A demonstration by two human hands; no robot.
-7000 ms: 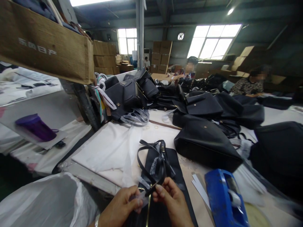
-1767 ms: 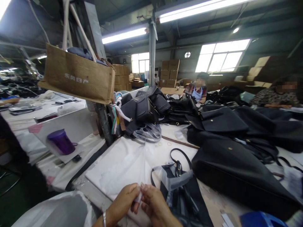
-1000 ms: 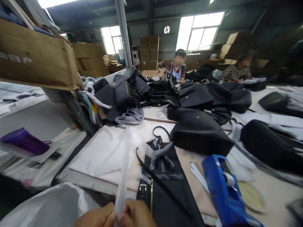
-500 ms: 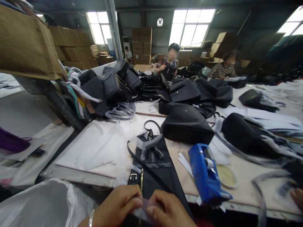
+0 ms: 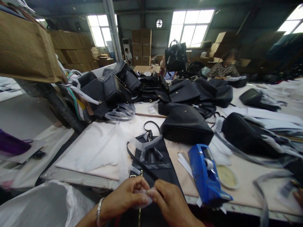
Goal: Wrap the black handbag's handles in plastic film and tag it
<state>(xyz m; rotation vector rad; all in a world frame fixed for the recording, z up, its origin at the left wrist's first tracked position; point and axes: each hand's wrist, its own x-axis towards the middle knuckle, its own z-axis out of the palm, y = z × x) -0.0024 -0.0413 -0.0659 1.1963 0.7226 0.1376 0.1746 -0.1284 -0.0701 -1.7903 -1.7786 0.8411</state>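
Observation:
My left hand (image 5: 132, 193), with a silver bangle at the wrist, is closed on a crumpled piece of whitish, see-through wrapping film (image 5: 143, 201). Fingertips pinched, my right hand (image 5: 167, 198) grips the same film from the other side. Both hands are just above a black bag (image 5: 169, 173) that lies flat over the table's front edge. The bag has a gold zip and a buckle, partly hidden by my left hand. Its black strap (image 5: 144, 168) runs across it, and clear wrapping (image 5: 149, 143) covers the fittings near its far end.
A blue tape dispenser (image 5: 201, 176) and a round yellowish dish (image 5: 228, 177) are to the right. White sheets (image 5: 90, 148) lie at left. Several black bags (image 5: 187, 126) are heaped behind. A whitish plastic sack (image 5: 42, 205) hangs at lower left. Another person's hand (image 5: 298, 197) shows at far right.
My hands have come closer together and bunched the film into a smaller wad. Across the table, a person has raised a black bag in front of themselves.

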